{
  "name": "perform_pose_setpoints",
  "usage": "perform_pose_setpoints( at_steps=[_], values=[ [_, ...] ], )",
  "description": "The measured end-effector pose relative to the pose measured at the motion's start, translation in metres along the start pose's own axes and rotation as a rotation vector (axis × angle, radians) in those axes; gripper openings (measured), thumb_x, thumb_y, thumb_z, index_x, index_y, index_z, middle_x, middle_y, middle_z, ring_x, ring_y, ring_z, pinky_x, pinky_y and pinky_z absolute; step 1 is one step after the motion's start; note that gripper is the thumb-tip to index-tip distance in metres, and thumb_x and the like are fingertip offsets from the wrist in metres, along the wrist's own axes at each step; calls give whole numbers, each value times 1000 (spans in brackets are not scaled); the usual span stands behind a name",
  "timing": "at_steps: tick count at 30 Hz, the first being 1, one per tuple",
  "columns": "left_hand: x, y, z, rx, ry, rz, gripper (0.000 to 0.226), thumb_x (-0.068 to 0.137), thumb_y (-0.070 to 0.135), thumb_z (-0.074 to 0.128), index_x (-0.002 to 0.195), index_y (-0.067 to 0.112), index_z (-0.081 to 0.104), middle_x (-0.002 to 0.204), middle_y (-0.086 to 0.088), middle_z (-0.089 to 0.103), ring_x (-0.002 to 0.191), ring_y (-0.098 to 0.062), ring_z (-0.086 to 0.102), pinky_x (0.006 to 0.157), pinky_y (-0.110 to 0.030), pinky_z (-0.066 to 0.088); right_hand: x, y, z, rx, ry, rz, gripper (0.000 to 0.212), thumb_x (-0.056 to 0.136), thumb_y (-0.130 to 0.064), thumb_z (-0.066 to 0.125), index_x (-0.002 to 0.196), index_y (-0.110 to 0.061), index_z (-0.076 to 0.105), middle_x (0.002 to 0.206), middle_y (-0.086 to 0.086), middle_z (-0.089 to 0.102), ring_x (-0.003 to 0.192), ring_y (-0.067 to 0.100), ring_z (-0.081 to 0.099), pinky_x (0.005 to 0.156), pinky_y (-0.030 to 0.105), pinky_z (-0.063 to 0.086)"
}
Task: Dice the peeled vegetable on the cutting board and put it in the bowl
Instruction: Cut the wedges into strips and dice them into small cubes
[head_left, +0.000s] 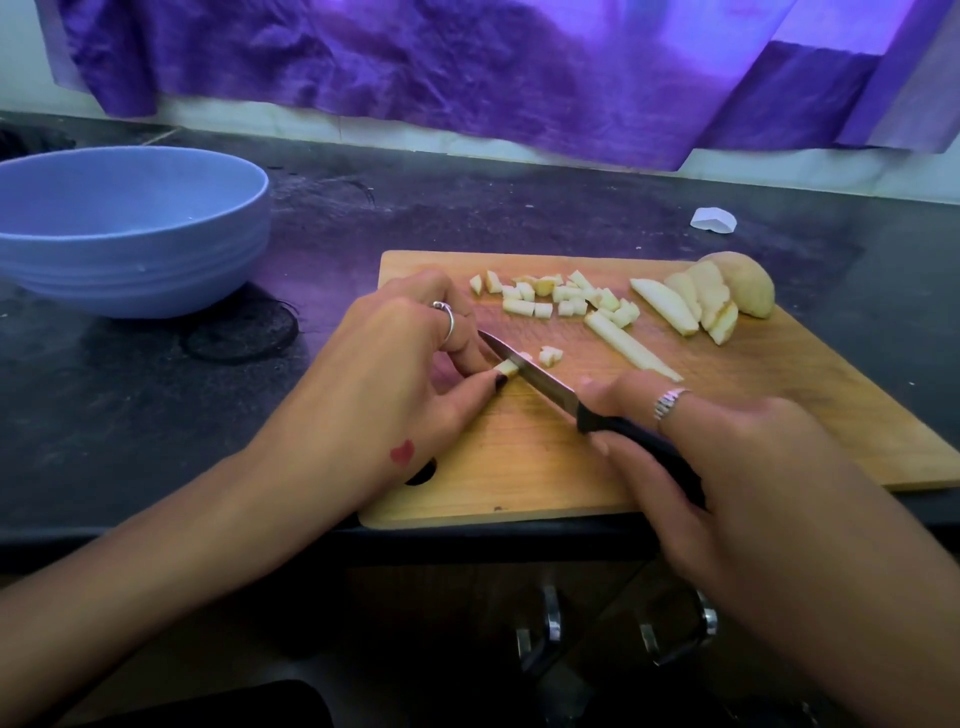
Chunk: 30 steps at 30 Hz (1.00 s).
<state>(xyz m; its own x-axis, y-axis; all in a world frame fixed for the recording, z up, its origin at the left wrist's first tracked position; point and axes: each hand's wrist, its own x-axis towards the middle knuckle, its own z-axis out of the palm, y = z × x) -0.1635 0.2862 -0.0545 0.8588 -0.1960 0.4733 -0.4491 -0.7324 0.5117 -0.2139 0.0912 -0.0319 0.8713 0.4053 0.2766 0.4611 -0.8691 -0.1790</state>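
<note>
- Strip: a short pale stub of the peeled vegetable, lying on the board near its left-centre; its long axis runs roughly left–right, crossing the blade.
- Left hand: fingers curled down over the strip, thumb and fingertips pinching its left end; the free end points right, toward the knife. This hand is the nearer of the two to the strip.
- Knife: blade angled from lower right to upper left, its edge resting on the strip just beside the left fingertips.
- Right hand: fingers wrapped closed round the black handle, to the right of the strip and nearer the board's front edge.
- Judgement: the cut in hand is close to the holding fingers; little of the strip is left, so the fingertips need to draw back left as the blade comes down.
- Dice: a loose scatter of cubes toward the board's far edge, with two or three more just right of the blade.
- Slices: uncut wedges and one long strip at the far right of the board; dicing looks well short of finished.
- Bowl: blue, on the dark counter, well apart to the left of the board; no dice visible in it.
</note>
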Motion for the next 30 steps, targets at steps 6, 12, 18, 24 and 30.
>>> perform_pose_setpoints(
  at_steps=[6,12,18,24,30],
  values=[
    [-4,0,-3,-49,-17,-49,11,78,19,73,67,21,71,86,14,57,71,8,51,64,-4,36,-6,6,0,81,134,1,15,87,-34,55,101,-34,59,50,-24,33,39,0,37,45,17,34],
    [-3,0,-4,-34,-10,-68,12,78,16,73,67,22,70,87,12,58,69,6,53,62,-4,36,-1,-7,-3,91,76,7,14,83,-38,53,95,-35,60,48,-22,37,38,-1,36,40,11,32],
    [-2,0,-4,-25,0,-54,13,77,18,74,66,24,70,87,9,55,71,0,49,64,-16,42,14,-13,-3,47,-11,2,24,95,-46,34,116,-37,42,69,-11,47,58,6,43,50,23,35],
    [-3,-2,-3,-1,2,-49,12,77,20,72,66,22,68,88,9,55,70,6,48,62,-8,36,5,-9,2,-187,-60,-52,33,86,-28,63,115,-36,48,74,-11,61,60,16,59,47,33,49],
    [1,-1,-4,32,-17,-6,2,78,25,73,76,25,73,88,14,51,75,13,45,66,-3,31,-2,21,-4,110,38,-18,31,85,-52,42,115,-48,49,71,-19,62,62,7,60,52,31,49]
  ],
)
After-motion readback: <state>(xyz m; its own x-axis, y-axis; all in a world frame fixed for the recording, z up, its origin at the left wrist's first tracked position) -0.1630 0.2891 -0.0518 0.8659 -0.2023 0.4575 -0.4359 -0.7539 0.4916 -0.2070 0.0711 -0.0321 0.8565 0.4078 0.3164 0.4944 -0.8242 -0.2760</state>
